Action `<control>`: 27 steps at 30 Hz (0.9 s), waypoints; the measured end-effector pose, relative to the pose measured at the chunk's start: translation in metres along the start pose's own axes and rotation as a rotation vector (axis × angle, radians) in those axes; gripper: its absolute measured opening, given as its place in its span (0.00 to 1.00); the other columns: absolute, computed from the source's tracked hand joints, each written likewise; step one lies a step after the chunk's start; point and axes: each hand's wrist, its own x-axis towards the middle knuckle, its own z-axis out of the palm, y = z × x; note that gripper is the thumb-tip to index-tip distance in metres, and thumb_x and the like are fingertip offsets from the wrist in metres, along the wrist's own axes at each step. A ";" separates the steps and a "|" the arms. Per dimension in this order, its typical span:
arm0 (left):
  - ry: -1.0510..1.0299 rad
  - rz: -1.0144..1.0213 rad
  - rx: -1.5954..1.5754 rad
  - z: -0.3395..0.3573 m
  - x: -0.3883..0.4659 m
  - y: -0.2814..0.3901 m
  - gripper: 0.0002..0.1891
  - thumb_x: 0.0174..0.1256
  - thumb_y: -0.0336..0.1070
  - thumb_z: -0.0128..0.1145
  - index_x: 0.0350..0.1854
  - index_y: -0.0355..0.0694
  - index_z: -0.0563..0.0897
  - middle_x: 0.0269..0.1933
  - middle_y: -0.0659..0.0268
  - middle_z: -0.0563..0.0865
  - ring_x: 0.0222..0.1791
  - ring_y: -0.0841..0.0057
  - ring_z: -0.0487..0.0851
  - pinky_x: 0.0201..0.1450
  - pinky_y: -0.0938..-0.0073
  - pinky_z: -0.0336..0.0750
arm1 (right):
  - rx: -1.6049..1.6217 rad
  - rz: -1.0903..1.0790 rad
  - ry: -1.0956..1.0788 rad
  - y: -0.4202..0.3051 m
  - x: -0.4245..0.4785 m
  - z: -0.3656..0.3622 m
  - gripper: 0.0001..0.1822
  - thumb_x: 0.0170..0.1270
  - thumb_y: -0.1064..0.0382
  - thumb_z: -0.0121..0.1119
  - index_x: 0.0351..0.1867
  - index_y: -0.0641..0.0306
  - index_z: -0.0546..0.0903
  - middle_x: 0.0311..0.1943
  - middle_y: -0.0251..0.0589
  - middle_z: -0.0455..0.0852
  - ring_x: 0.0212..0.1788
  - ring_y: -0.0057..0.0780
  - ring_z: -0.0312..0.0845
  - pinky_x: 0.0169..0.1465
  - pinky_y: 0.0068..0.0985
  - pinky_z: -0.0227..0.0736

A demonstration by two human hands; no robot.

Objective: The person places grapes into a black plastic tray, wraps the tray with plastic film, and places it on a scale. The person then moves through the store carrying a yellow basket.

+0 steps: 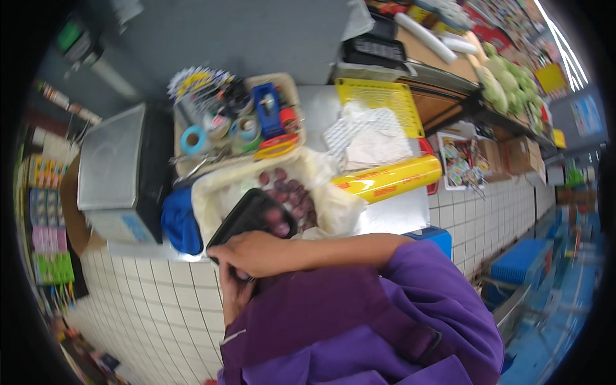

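Note:
A black plastic tray (243, 216) with a few dark red grapes or similar round fruit (279, 221) in it is tilted over a cream-coloured basin (204, 192). My left hand (236, 291) holds the tray's near end from below, its fingers partly hidden. Across that same end lies my right hand (257, 252), its fingertips on the tray's near-left corner. More of the dark red fruit (293, 197) is in the basin, beneath and beyond the tray. Crumpled pale plastic or paper (337, 202) covers the basin's right side.
Behind the basin, a beige basket (279, 79) holds tape rolls (193, 139), a blue tape dispenser (268, 110) and yellow-handled scissors (276, 146). A yellow film roll (390, 178) lies right, near white netting (370, 134). A blue cloth (182, 221) and metal-topped box (113, 159) are left.

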 end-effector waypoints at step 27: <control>-0.020 0.185 -0.126 0.005 -0.018 0.006 0.22 0.64 0.45 0.53 0.56 0.38 0.71 0.47 0.62 0.80 0.40 0.73 0.79 0.48 0.70 0.76 | -0.241 0.494 0.412 0.095 -0.032 -0.078 0.15 0.48 0.66 0.62 0.39 0.62 0.74 0.35 0.43 0.78 0.37 0.39 0.78 0.41 0.33 0.74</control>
